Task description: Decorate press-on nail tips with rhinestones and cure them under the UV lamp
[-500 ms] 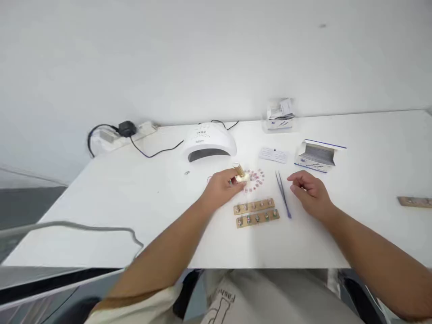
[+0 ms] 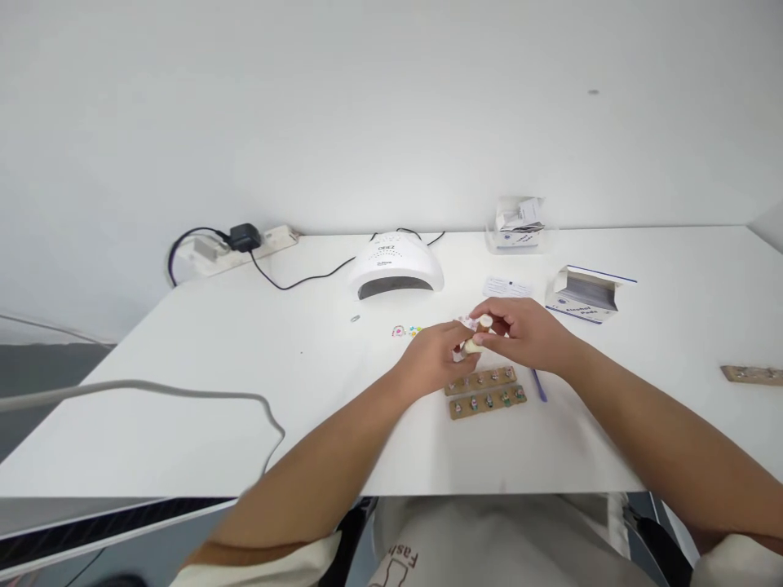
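My left hand (image 2: pixel 435 359) and my right hand (image 2: pixel 526 333) meet over the middle of the white table (image 2: pixel 245 391). Between them they hold a small cream bottle with a gold-brown cap (image 2: pixel 477 334); the left fingers grip its body and the right fingers close on the cap end. Just in front of the hands lie two brown strips (image 2: pixel 486 393) studded with small coloured nail tips. The purple tip of a pair of tweezers (image 2: pixel 539 385) pokes out from under my right wrist. A round nail-colour wheel is mostly hidden beneath the hands.
A white nail lamp (image 2: pixel 396 267) stands behind the hands, its cord running to a power strip (image 2: pixel 236 244) at the back left. An open box (image 2: pixel 586 293), a card (image 2: pixel 506 287) and a clear holder (image 2: pixel 519 222) sit at the back right. Another brown strip (image 2: pixel 752 374) lies far right. A grey cable (image 2: pixel 152 391) crosses the left.
My right hand has moved left from beside the tweezers to join the left hand on the bottle. The bottle has tipped from upright to nearly level. The camera view shifted slightly.
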`<state>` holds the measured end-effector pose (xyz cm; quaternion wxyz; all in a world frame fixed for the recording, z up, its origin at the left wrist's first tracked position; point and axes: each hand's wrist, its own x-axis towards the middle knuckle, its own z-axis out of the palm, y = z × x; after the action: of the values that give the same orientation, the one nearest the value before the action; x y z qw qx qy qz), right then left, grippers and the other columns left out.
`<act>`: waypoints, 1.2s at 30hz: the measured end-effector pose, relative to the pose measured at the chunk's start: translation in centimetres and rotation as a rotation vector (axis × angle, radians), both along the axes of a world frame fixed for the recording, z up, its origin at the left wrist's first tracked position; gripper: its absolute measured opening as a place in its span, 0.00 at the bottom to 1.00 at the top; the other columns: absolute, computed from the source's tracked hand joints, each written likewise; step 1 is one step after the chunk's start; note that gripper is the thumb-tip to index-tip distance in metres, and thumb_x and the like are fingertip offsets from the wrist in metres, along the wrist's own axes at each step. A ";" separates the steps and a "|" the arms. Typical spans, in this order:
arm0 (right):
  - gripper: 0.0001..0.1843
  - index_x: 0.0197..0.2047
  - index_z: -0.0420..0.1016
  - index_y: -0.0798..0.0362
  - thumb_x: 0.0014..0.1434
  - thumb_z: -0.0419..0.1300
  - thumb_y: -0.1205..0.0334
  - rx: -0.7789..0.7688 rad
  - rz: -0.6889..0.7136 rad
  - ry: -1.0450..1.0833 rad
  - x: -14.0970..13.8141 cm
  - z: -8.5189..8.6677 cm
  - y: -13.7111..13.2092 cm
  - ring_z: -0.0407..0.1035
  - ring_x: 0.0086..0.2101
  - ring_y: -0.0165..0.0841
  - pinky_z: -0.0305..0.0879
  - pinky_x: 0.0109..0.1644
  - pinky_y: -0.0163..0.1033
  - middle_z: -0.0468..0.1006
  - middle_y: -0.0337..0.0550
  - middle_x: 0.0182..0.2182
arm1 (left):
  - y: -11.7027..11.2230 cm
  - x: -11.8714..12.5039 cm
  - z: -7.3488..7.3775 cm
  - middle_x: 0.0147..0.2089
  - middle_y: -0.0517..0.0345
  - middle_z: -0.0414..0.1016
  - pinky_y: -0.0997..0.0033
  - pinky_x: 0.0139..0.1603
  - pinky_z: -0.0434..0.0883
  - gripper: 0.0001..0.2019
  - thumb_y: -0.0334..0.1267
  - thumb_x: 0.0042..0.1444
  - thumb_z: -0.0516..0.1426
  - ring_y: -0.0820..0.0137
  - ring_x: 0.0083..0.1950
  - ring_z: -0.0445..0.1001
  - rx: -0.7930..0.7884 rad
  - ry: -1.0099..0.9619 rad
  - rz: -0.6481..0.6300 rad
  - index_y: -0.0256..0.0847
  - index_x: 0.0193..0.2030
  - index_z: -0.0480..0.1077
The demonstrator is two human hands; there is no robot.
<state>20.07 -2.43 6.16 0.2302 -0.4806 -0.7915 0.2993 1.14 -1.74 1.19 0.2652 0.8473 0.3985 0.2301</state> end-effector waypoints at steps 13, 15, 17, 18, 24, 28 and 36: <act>0.12 0.37 0.67 0.51 0.65 0.47 0.55 0.242 0.142 -0.269 -1.0 0.2 1.7 0.61 0.23 0.30 0.52 0.30 0.36 0.71 0.35 0.20 | 0.7 -1.2 0.3 0.31 0.62 0.66 0.73 0.30 0.65 0.04 0.34 0.53 0.54 0.73 0.31 0.68 -0.038 0.055 0.043 0.41 0.35 0.69; 0.12 0.36 0.66 0.51 0.64 0.48 0.55 0.270 0.139 -0.239 -0.8 0.1 1.8 0.61 0.23 0.30 0.52 0.30 0.35 0.72 0.35 0.20 | 0.7 -1.2 0.2 0.30 0.62 0.65 0.73 0.30 0.64 0.03 0.34 0.53 0.55 0.73 0.31 0.67 -0.047 0.054 0.037 0.41 0.35 0.69; 0.11 0.36 0.66 0.51 0.64 0.48 0.55 0.288 0.127 -0.213 -0.6 0.1 1.9 0.62 0.23 0.29 0.51 0.30 0.35 0.71 0.35 0.20 | 0.8 -1.1 0.1 0.30 0.62 0.64 0.73 0.29 0.64 0.02 0.33 0.53 0.55 0.73 0.30 0.66 -0.055 0.055 0.032 0.41 0.34 0.68; 0.10 0.36 0.66 0.51 0.64 0.49 0.56 0.294 0.121 -0.205 -0.5 0.1 1.9 0.62 0.23 0.29 0.51 0.30 0.35 0.71 0.35 0.20 | 0.8 -1.1 0.0 0.30 0.62 0.64 0.73 0.29 0.64 0.02 0.34 0.53 0.55 0.73 0.29 0.66 -0.057 0.056 0.030 0.40 0.34 0.68; 0.11 0.35 0.67 0.51 0.63 0.50 0.55 0.308 0.137 -0.230 -0.6 -0.4 2.0 0.61 0.22 0.29 0.51 0.29 0.35 0.72 0.35 0.19 | 0.9 -1.0 -0.1 0.31 0.61 0.64 0.72 0.30 0.64 0.02 0.34 0.53 0.54 0.73 0.30 0.66 -0.069 0.053 0.015 0.40 0.32 0.67; 0.11 0.35 0.68 0.52 0.62 0.50 0.55 0.319 0.146 -0.218 -0.8 -0.6 1.9 0.61 0.22 0.29 0.52 0.29 0.35 0.72 0.35 0.18 | 0.8 -1.0 0.0 0.31 0.61 0.63 0.73 0.30 0.63 0.02 0.34 0.53 0.54 0.72 0.31 0.66 -0.042 0.052 -0.002 0.40 0.33 0.67; 0.10 0.32 0.69 0.52 0.59 0.55 0.55 0.211 0.012 0.009 0.0 0.1 1.8 0.60 0.19 0.26 0.56 0.26 0.33 0.71 0.34 0.19 | 1.0 -1.4 -0.6 0.30 0.61 0.63 0.72 0.30 0.62 0.02 0.34 0.53 0.54 0.73 0.30 0.64 -0.012 0.050 -0.015 0.40 0.31 0.66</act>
<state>20.03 -0.63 6.25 0.2811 -0.4476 -0.8205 0.2177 -0.24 -0.70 0.60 0.2621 0.8542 0.3999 0.2043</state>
